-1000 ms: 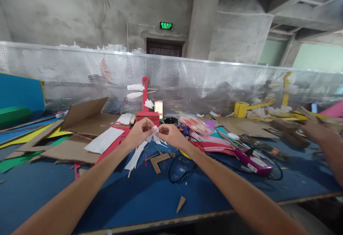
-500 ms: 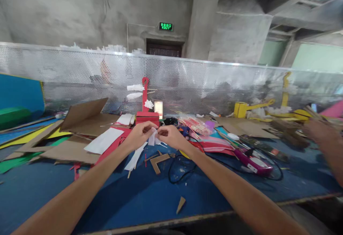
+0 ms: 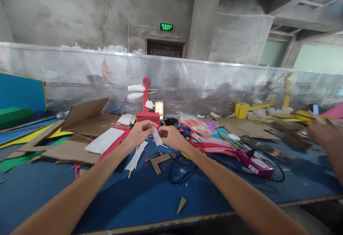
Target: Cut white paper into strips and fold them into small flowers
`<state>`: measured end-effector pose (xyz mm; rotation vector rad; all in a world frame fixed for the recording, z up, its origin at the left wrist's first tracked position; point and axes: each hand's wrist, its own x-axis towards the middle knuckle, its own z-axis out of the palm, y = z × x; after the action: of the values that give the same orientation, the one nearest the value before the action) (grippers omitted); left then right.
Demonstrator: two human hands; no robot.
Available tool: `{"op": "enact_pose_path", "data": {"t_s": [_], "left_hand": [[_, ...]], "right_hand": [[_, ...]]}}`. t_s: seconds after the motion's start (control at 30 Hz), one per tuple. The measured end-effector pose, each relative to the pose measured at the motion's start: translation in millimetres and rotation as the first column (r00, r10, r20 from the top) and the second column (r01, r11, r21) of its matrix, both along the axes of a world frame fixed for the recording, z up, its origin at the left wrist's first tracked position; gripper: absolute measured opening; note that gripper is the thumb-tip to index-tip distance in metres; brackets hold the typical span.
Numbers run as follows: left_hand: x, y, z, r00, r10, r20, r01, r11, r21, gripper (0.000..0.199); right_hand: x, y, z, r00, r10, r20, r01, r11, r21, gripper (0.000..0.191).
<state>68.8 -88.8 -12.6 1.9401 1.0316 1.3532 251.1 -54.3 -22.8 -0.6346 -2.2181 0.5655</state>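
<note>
Both hands meet over the middle of the table, fingers pinched near a small strip of thin white paper (image 3: 157, 136). My left hand (image 3: 141, 133) is closed on the strip's upper end. My right hand (image 3: 170, 136) is closed at the strip's right side; what lies between its fingertips is partly hidden. Just behind stands a red box (image 3: 148, 115) with a red hooked upright (image 3: 145, 93), from which white paper-wrapped pieces (image 3: 135, 88) stick out on thin sticks. Another white paper strip (image 3: 136, 155) lies on the table below my left hand.
Cardboard sheets (image 3: 63, 147) and white paper (image 3: 104, 140) lie at left. To the right are bagged sticks (image 3: 197, 126), a purple device (image 3: 255, 163) and a black cable (image 3: 171, 177). Cardboard scraps (image 3: 158, 163) lie in front. A co-worker's hand (image 3: 320, 133) is at far right.
The white paper strip between my hands now hangs flatter and points down to the right. My hands have barely moved. The co-worker's hand at far right has shifted slightly.
</note>
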Motion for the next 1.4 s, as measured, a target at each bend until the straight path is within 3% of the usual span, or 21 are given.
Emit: {"op": "enact_pose_path", "data": {"t_s": [0.17,0.37,0.5,0.63,0.93,1.4], "left_hand": [[-3,4,-2.2,0.995,0.068,-0.072,-0.062,0.995,0.073,0.020],[-4,7,-2.6,0.994,0.081,-0.075,-0.076,0.994,0.072,0.022],[-5,10,-5.4,0.998,0.052,-0.046,-0.049,0.997,0.061,0.023],[-4,10,-8.4,0.998,0.021,-0.052,-0.018,0.998,0.056,0.022],[2,4,-6.3,0.998,-0.057,-0.014,0.057,0.998,0.034,0.033],[2,4,-7.6,0.991,0.082,-0.107,-0.073,0.993,0.091,0.017]], "right_hand": [[1,1,-0.5,0.995,0.100,-0.005,-0.099,0.989,-0.109,0.013],[5,1,4.1,0.989,0.147,0.016,-0.140,0.966,-0.218,0.018],[6,-1,8.8,0.992,0.115,0.051,-0.103,0.975,-0.195,0.019],[5,-5,11.2,0.997,0.068,0.022,-0.062,0.981,-0.185,0.033],[2,4,2.6,1.000,-0.025,-0.014,0.023,0.992,-0.127,0.023],[2,-1,4.4,1.000,-0.003,0.004,0.004,0.992,-0.130,0.019]]}}
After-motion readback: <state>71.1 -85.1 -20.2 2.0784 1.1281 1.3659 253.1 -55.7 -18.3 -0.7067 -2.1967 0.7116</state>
